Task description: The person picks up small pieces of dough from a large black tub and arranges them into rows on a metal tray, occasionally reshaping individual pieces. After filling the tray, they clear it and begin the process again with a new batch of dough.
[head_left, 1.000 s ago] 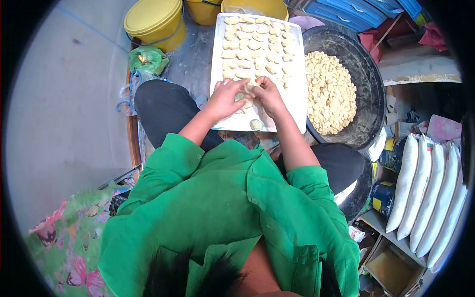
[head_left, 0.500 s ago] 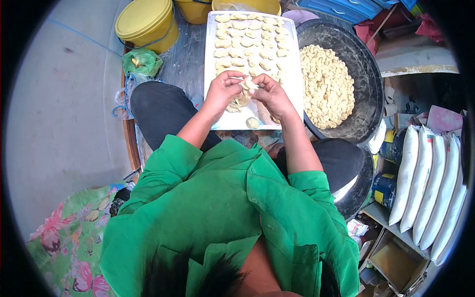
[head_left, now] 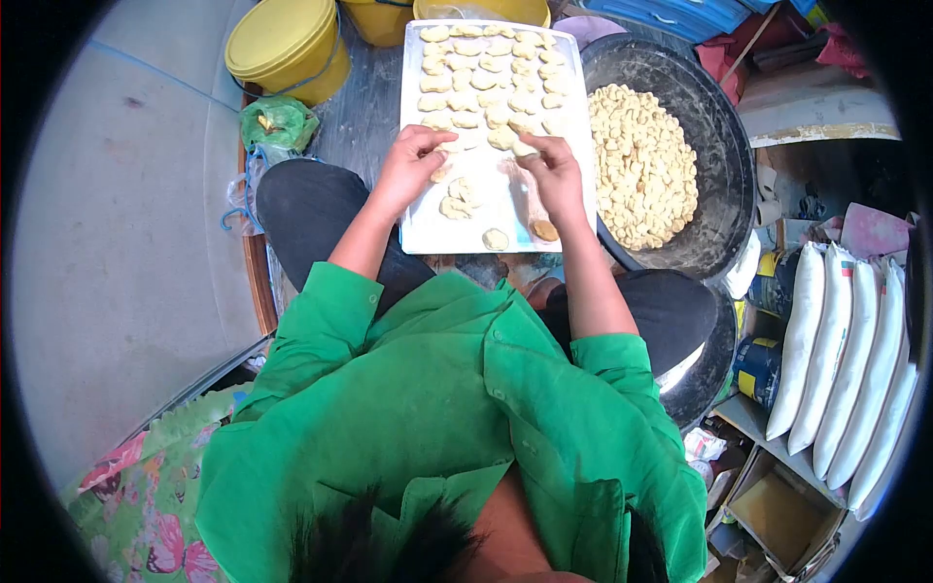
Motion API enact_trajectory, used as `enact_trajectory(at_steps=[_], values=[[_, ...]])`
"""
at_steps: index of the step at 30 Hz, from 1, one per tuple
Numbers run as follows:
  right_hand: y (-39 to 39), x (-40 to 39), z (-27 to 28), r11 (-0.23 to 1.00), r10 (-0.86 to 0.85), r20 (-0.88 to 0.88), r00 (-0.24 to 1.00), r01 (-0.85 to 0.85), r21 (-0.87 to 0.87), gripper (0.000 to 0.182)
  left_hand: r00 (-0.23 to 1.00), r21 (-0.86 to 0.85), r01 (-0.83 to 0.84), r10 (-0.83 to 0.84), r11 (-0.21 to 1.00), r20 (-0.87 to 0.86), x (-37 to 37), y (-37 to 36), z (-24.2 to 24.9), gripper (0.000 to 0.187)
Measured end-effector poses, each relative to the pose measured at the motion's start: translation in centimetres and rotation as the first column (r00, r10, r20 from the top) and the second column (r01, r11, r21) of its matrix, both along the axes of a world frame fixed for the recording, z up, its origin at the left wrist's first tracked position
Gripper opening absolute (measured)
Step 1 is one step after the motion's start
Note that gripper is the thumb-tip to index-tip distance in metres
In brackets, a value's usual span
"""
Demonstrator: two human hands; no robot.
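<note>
On the white tray (head_left: 413, 209) lie rows of pale, folded dough pieces (head_left: 486, 81). My right hand (head_left: 556, 177) pinches a dough piece (head_left: 523, 149) at the near end of the rows. At the left side of the tray, my left hand (head_left: 410, 167) has its thumb and fingers drawn together; a pale bit shows by the fingertips, too small to make out. Between my hands and the near edge lie a few loose dough lumps (head_left: 457, 201), a flat round of dough (head_left: 496, 239) and a brown oval piece (head_left: 544, 230).
A large black basin (head_left: 719, 126) holding a heap of small dough pieces (head_left: 641, 165) stands right of the tray. Yellow buckets (head_left: 292, 53) and a green plastic bag (head_left: 278, 123) are at the far left. White filled bags (head_left: 841, 360) lean at the right.
My hands were together over the tray, working a dough piece between them. They have moved apart and slightly away from me, uncovering the brown oval and the loose lumps.
</note>
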State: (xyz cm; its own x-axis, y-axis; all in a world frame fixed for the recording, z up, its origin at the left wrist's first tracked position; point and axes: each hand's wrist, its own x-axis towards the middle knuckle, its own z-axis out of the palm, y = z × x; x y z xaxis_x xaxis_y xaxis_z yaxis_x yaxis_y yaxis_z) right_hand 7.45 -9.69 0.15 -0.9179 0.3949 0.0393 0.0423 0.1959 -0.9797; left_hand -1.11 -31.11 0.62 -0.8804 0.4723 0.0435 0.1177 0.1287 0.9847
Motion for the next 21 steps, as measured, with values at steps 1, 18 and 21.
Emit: enact_trajectory(at_steps=[1,18,21], values=[[-0.5,0.1,0.2,0.966,0.036,0.063,0.997,-0.051,0.253,0.031,0.974,-0.155,0.001,-0.036,0.988,-0.226,0.0,0.0,0.1,0.031],[-0.3,2.9,0.9,0.937,0.031,0.419,0.907,-0.173,0.304,0.018,0.698,-0.627,0.041,-0.471,0.778,-0.539,2.9,0.8,-0.2,0.020],[0.8,2.4,-1.0,0.890,-0.043,0.207,0.977,-0.057,0.452,0.018,0.718,-0.757,0.078,-0.563,0.649,-0.408,3.5,1.3,-0.4,0.023]])
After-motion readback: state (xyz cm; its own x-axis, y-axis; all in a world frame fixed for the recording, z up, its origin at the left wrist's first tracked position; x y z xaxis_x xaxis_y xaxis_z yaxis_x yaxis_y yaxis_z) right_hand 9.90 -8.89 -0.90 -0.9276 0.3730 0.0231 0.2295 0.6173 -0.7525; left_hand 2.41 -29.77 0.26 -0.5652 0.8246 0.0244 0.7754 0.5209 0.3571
